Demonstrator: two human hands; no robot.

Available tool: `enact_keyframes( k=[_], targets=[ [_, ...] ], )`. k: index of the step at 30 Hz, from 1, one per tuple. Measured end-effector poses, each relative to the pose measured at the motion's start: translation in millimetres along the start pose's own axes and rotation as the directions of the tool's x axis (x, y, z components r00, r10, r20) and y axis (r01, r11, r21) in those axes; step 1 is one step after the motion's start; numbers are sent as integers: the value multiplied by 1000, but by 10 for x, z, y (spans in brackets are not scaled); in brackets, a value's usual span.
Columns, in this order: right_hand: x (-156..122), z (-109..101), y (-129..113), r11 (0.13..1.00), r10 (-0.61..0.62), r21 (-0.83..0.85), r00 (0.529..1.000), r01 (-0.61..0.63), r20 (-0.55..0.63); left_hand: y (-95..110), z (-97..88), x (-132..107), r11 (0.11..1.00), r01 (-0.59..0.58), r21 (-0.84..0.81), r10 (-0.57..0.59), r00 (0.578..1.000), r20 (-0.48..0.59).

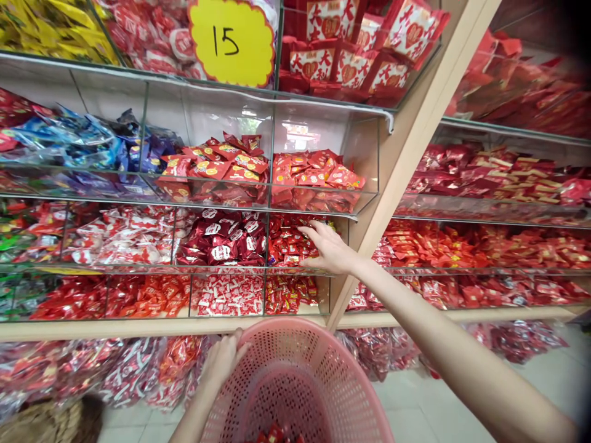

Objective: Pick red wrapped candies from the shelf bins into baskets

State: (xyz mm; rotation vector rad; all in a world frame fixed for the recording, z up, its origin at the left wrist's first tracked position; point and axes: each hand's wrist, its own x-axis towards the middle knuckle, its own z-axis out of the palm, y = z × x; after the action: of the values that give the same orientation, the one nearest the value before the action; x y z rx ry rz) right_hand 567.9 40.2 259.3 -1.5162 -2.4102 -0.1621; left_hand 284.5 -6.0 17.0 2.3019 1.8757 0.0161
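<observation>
My left hand [222, 359] is closed on the rim of a pink plastic basket [318, 344] with a perforated wall. A few red wrapped candies [276, 434] lie at the bottom of the basket, partly cut off by the frame's lower edge. My right hand [327, 247] reaches into a glass-fronted shelf bin, its fingers apart over small red wrapped candies [289, 239]. Nothing shows between those fingers. Left of that bin are dark maroon packets [226, 237] with white labels.
Shelves of clear bins hold many wrapped sweets. A wooden upright [415, 132] stands right of my right hand. Glass fronts edge each bin. Above hangs a yellow price card [231, 43] reading 15. Bagged sweets [133, 372] lie on the floor under the shelf.
</observation>
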Motion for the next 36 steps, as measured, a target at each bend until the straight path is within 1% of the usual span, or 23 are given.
enact_keyframes(
  k=[4,8,11,13,16,21,24,27,31,36],
  targets=[
    [251,86,-63,995,82,-67,990,-74,118,1,1,4,1000,16,-2,-16,1000,18],
    [454,136,-109,988,145,-71,970,-134,193,-16,24,8,1000,5,-19,-5,1000,-3],
    [552,155,-105,988,153,-71,962,-140,225,-26,35,10,1000,6,-22,-6,1000,-5],
    [591,164,-92,986,162,-76,962,-149,218,-27,33,11,1000,10,-21,-10,1000,1],
    [615,172,-54,982,182,-78,968,-170,175,-23,27,11,1000,7,-28,-7,1000,12],
    [605,172,26,988,142,-66,988,-138,58,-23,48,17,999,23,-30,-23,1000,17],
    [613,190,10,989,119,-94,993,-116,19,-29,69,25,999,27,-25,-27,999,20],
    [646,234,-70,987,94,-134,995,-91,20,-35,80,29,1000,18,-25,-18,1000,10],
    [710,303,-144,986,66,-161,993,-49,99,-40,77,27,1000,4,-27,-4,1000,-1],
    [805,321,-103,982,81,-177,994,-67,73,-40,70,30,1000,15,-25,-14,1000,18]
  ],
)
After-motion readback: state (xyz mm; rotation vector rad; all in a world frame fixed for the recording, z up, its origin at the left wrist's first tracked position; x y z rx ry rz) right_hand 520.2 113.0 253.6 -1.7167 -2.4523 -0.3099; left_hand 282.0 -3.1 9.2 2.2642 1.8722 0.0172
